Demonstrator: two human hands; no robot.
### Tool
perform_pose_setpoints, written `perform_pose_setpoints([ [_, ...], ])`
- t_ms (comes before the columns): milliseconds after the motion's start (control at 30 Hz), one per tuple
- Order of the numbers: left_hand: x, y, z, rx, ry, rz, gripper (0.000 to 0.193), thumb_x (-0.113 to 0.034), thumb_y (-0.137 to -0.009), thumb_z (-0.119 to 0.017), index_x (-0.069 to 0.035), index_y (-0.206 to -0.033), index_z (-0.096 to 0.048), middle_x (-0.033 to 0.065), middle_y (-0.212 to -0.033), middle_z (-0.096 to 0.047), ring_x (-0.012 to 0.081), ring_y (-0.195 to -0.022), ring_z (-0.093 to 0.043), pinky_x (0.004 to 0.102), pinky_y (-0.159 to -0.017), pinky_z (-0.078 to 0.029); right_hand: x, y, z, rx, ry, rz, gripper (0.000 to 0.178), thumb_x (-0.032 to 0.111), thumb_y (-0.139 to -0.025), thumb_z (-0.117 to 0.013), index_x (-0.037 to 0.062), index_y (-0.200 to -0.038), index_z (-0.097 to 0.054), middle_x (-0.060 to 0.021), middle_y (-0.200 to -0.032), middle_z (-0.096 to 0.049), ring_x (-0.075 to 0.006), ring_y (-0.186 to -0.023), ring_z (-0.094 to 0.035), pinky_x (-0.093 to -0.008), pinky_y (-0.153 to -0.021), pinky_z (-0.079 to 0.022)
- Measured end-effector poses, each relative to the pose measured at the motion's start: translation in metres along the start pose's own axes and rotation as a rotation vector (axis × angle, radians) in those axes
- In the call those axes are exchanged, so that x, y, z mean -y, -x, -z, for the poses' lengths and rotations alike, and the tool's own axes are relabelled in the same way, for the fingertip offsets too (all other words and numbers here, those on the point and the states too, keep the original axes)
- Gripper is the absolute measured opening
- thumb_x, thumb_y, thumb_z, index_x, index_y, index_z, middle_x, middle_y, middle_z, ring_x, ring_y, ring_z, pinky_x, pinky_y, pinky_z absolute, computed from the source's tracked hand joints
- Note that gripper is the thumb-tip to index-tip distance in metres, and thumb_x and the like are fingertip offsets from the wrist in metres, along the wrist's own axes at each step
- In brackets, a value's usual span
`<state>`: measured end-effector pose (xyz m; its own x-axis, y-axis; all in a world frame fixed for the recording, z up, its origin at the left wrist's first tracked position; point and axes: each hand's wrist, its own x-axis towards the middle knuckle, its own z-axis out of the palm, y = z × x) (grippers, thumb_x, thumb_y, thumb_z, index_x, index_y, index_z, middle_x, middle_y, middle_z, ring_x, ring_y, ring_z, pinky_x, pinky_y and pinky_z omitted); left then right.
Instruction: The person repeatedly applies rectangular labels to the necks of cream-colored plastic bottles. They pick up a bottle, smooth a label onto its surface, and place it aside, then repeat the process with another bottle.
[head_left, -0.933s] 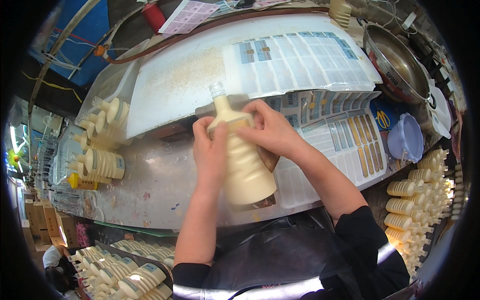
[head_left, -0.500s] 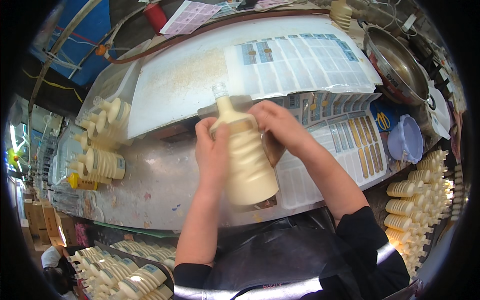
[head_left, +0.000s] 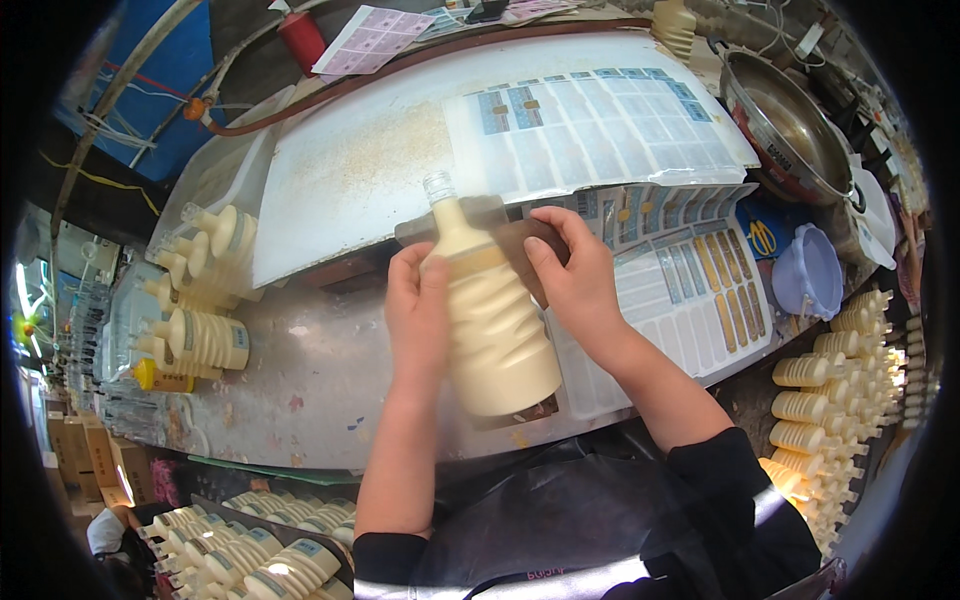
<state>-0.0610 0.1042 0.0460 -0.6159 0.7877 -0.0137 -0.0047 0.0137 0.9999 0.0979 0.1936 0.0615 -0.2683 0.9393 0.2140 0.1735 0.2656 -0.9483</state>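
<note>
A cream bottle with a ribbed, wavy body and a clear threaded neck lies tilted on the worktable, its neck pointing away from me. My left hand grips its left side at the shoulder, thumb on top. A tan band crosses the shoulder. On the bottle's right, my right hand pinches a flat brown piece that looks like a cloth or soft pad, close to the shoulder. Behind the neck sits a dark brown rest, partly hidden by the bottle.
Label sheets lie right of the bottle, and more cover the white board. Cream bottles stand at the left; several others are stacked at the right. A lilac bucket and metal pot stand far right.
My right hand has drawn back from the bottle's shoulder to the right. The brown piece in it has swung up beside the bottle. My left hand keeps its grip.
</note>
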Motion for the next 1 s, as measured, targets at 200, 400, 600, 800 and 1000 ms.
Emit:
perform_pose_setpoints([
  [200,0.02,0.0,0.011,0.071,0.35,0.14,0.051,-0.043,-0.114,-0.034,-0.003,-0.136,-0.055,0.01,-0.123,-0.067,0.0184,-0.111,-0.064,0.0342,-0.098,-0.052,0.003,0.004,0.006,-0.028,0.142,0.441,0.023,-0.006,-0.086,-0.071,0.0028,-0.107,-0.068,-0.0108,-0.103,-0.073,-0.0221,-0.093,-0.071,-0.0309,-0.081,-0.056],
  [400,-0.001,0.011,0.004,0.229,0.553,0.147,0.069,-0.056,-0.112,-0.022,-0.002,-0.143,-0.052,0.0126,-0.133,-0.063,0.0212,-0.123,-0.061,0.0361,-0.106,-0.048,0.027,0.004,0.01,0.102,0.026,0.448,0.012,0.001,-0.092,-0.067,0.0024,-0.104,-0.071,-0.0093,-0.105,-0.069,-0.0176,-0.089,-0.066,-0.032,-0.076,-0.053],
  [600,0.011,0.002,0.011,0.179,0.313,0.077,0.054,-0.044,-0.113,-0.035,-0.002,-0.141,-0.053,0.011,-0.13,-0.065,0.0181,-0.116,-0.063,0.0352,-0.101,-0.052,0.025,-0.021,-0.01,0.322,0.131,-0.112,0.033,0.031,-0.094,-0.07,0.0025,-0.111,-0.071,0.0014,-0.07,-0.056,-0.0087,-0.068,-0.052,-0.0269,-0.064,-0.044],
  [800,0.013,-0.001,0.011,0.149,0.33,0.109,0.038,-0.03,-0.112,-0.047,-0.001,-0.135,-0.055,0.0101,-0.121,-0.067,0.0141,-0.105,-0.066,0.0308,-0.092,-0.055,0.03,-0.02,-0.014,0.313,0.143,-0.165,0.04,0.034,-0.088,-0.076,0.0029,-0.113,-0.072,0.0036,-0.069,-0.052,-0.0056,-0.066,-0.047,-0.0255,-0.06,-0.04],
  [1000,0.013,0.0,0.01,0.144,0.332,0.107,0.037,-0.029,-0.113,-0.043,-0.001,-0.134,-0.056,0.0103,-0.122,-0.067,0.0145,-0.106,-0.065,0.0313,-0.094,-0.054,0.027,-0.017,-0.017,0.284,0.163,-0.128,0.038,0.033,-0.088,-0.076,0.0026,-0.112,-0.072,0.0047,-0.068,-0.049,-0.0051,-0.065,-0.045,-0.025,-0.06,-0.038],
])
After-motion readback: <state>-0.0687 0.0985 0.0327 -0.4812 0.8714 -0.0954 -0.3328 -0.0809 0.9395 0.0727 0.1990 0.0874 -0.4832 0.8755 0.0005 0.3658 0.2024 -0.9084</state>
